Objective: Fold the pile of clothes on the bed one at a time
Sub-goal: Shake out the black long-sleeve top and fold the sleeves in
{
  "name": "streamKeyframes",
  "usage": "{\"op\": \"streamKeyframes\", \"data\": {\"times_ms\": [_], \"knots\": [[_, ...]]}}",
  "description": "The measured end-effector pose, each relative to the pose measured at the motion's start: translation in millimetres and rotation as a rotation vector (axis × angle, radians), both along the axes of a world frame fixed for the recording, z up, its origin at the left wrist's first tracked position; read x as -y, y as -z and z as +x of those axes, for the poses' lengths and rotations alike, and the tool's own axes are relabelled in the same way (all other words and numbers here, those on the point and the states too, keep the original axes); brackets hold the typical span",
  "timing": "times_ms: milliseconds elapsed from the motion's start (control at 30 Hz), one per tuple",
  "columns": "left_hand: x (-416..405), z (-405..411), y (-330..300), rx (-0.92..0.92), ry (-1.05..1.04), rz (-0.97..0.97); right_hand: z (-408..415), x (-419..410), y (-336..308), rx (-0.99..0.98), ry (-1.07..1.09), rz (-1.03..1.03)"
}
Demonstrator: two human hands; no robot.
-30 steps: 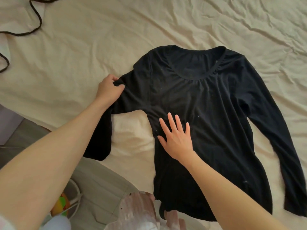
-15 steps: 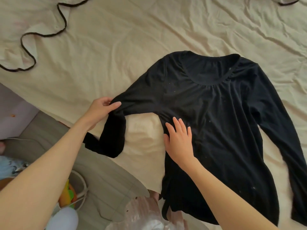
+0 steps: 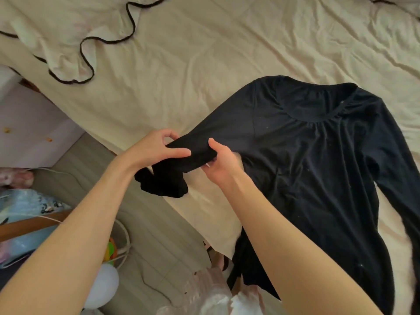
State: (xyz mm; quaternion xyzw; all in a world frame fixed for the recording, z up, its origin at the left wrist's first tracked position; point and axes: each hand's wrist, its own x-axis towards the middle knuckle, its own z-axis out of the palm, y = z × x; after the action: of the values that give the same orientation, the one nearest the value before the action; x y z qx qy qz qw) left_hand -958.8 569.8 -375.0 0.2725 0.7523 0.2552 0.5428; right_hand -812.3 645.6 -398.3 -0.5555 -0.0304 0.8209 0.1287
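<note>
Both hands close on a sleeve as a black top is folded at the bed's edge.

The left hand (image 3: 156, 148) and right hand (image 3: 221, 162), which a second ago pressed flat on the body, now clamp the sleeve (image 3: 193, 153) of the black top (image 3: 318, 169), spread near the bed (image 3: 181, 71) edge; the sleeve fold looks underway, while a white frilled garment (image 3: 68, 48) waits at the far corner.

Matt black cloth shirt (image 3: 318, 169)
</note>
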Motion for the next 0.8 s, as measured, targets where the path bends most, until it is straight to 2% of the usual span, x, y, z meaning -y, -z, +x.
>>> {"op": "streamKeyframes", "data": {"times_ms": [100, 200, 267, 300, 367, 433, 500, 567, 667, 800], "knots": [[31.1, -4.7, 5.1, -0.043, 0.18, -0.147, 4.8, -6.6, -7.3, 0.146, -0.001, -0.007], [68.1, -4.9, 10.1, -0.246, 0.302, -0.251, 15.6, -12.2, -16.2, 0.17, 0.041, -0.063], [87.8, -3.6, 10.9, -0.335, 0.318, -0.234, 20.5, -12.7, -20.9, 0.162, 0.088, -0.079], [95.6, -1.7, 9.9, -0.324, 0.266, -0.208, 22.9, -11.4, -22.0, 0.167, 0.1, -0.083], [104.4, 2.4, 5.7, -0.23, 0.021, -0.135, 27.7, -7.0, -23.5, 0.19, 0.058, -0.046], [106.5, 6.5, -2.7, -0.174, -0.223, -0.06, 34.3, 2.8, -25.4, 0.274, -0.082, 0.028], [102.7, 11.4, -14.9, -0.213, -0.324, -0.017, 45.8, 16.7, -30.4, 0.335, -0.261, 0.108], [92.2, 21.8, -32.0, -0.243, -0.344, 0.01, 63.1, 29.7, -38.7, 0.277, -0.378, 0.155], [62.9, 57.8, -58.6, -0.195, -0.316, 0.063, 99.1, 39.1, -55.0, 0.147, -0.45, 0.179], [4.3, 157.5, -79.3, -0.253, -0.158, 0.188, 176.1, 27.5, -70.0, 0.069, -0.303, 0.158]]}}
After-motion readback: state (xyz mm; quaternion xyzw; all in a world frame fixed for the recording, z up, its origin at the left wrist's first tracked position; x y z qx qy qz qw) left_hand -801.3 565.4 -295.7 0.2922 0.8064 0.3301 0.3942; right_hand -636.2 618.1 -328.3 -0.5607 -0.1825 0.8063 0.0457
